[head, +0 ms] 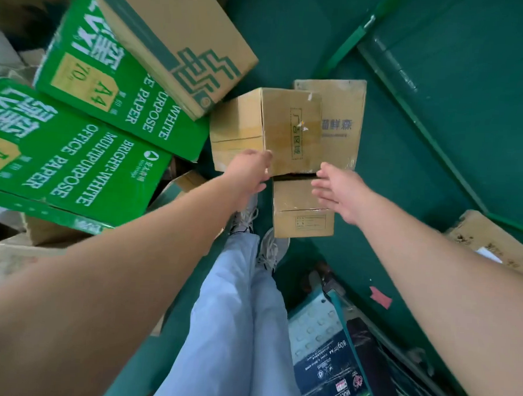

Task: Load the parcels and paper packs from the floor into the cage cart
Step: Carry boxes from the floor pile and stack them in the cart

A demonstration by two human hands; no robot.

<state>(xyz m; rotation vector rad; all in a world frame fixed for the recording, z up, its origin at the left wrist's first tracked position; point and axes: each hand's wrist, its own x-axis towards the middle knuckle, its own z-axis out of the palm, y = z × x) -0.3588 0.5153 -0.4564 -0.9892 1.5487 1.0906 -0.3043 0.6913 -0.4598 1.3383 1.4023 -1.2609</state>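
A small brown cardboard box (288,129) lies on the green floor ahead of my feet, on top of a lower brown box (302,212). A flat brown box with blue print (343,117) lies behind it. My left hand (249,174) touches the near left corner of the small box, its fingers hidden from view. My right hand (339,192) reaches toward the box's near right corner with fingers spread and straight, holding nothing. Two green A4 paper boxes (115,78) (65,163) lie at the left, with a large brown carton (174,39) leaning on them.
The green cage cart frame (416,115) runs diagonally at the right. A worn brown box (494,240) sits at the right edge. Paper packs in blue and green wrap (327,358) lie at the bottom right. My legs and shoes (252,227) stand between the piles.
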